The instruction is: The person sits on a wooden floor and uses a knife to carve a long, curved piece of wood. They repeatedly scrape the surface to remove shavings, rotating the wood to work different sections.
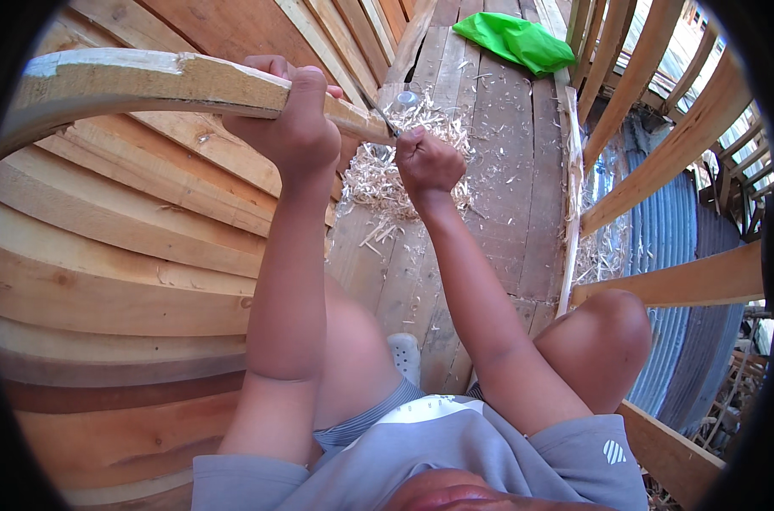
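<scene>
A long pale wooden strip (153, 81) runs from the far left to the middle, its top edge rough and whitish from cutting. My left hand (295, 128) is wrapped round it, thumb on top. At the strip's right end my right hand (430, 163) is closed in a fist on a thin-bladed tool (385, 117). Only a narrow dark piece of that tool shows beside the wood; its handle is hidden in my fingers. Curled wood shavings (383, 179) lie heaped on the floor below both hands.
Stacked wooden boards (123, 255) fill the left side. Beyond the shavings, a bright green bag (515, 41) lies on the plank floor (502, 170). Wooden railing slats (638, 81) line the right, with corrugated metal sheets (664, 230) outside them. A light clog (406, 356) shows below my knees.
</scene>
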A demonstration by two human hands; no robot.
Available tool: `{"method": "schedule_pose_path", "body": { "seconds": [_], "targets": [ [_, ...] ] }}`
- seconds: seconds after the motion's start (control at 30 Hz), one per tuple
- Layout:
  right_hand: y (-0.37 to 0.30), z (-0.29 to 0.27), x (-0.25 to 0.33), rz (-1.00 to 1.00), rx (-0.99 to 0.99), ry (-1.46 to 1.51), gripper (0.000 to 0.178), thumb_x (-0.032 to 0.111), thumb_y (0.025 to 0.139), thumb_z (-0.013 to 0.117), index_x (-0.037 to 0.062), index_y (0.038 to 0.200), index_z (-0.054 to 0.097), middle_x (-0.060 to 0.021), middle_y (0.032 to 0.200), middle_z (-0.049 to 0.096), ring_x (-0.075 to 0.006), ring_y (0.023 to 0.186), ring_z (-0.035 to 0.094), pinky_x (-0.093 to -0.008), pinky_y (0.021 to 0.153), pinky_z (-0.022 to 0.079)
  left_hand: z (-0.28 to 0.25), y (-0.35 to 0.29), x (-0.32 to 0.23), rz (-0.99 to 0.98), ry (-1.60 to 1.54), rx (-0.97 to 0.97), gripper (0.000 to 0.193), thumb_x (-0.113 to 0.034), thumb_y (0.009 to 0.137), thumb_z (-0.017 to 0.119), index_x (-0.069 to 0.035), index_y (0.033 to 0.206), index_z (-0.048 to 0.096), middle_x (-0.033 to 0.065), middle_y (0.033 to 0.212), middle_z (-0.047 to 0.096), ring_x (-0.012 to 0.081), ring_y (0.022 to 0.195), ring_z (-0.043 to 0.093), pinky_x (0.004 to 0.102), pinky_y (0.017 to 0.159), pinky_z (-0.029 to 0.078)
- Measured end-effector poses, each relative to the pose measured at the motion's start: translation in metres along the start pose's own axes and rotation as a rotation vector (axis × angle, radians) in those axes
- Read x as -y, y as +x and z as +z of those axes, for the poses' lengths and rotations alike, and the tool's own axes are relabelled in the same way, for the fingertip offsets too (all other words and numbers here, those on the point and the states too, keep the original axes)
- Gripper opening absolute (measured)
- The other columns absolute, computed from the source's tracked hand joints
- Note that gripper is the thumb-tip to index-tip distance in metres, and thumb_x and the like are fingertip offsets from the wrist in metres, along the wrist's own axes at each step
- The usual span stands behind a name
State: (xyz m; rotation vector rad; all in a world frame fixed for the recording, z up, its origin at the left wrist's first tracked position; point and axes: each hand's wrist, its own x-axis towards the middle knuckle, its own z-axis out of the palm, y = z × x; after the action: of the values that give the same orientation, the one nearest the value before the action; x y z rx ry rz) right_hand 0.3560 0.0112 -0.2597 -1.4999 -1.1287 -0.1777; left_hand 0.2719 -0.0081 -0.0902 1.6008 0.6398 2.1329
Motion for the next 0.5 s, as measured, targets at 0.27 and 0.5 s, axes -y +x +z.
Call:
{"method": "schedule_pose_path", "body": {
  "seconds": [0.27, 0.5],
  "targets": [
    [0.0, 0.001, -0.005, 0.01, -0.025, 0.02, 0.046, 0.029, 0.09, 0.049, 0.0101, 0.049, 0.057, -0.013, 0.046, 0.052, -0.0305, 0.039, 0.053, -0.0414, 0.041, 0.042, 0.008, 0.001, -0.001, -0.031, 0.018, 0.032, 0.013, 0.002, 0.071, 0.053, -0.004, 0.073, 0.042, 0.0031, 0.07, 0.041, 0.0124, 0.053, 0.046, 0.0289, 0.05, 0.049],
    [0.038, -0.005, -0.014, 0.719, 0.969, 0.777, 0.062, 0.061, 0.094, 0.042, 0.007, 0.064, 0.051, -0.0033, 0.045, 0.037, -0.0149, 0.035, 0.033, -0.0312, 0.036, 0.027, 0.004, 0.013, 0.009, -0.059, 0.102, -0.164, 0.013, -0.006, 0.073, 0.057, -0.005, 0.075, 0.044, 0.0036, 0.062, 0.043, 0.0164, 0.053, 0.049, 0.033, 0.054, 0.048]
  ]
}}
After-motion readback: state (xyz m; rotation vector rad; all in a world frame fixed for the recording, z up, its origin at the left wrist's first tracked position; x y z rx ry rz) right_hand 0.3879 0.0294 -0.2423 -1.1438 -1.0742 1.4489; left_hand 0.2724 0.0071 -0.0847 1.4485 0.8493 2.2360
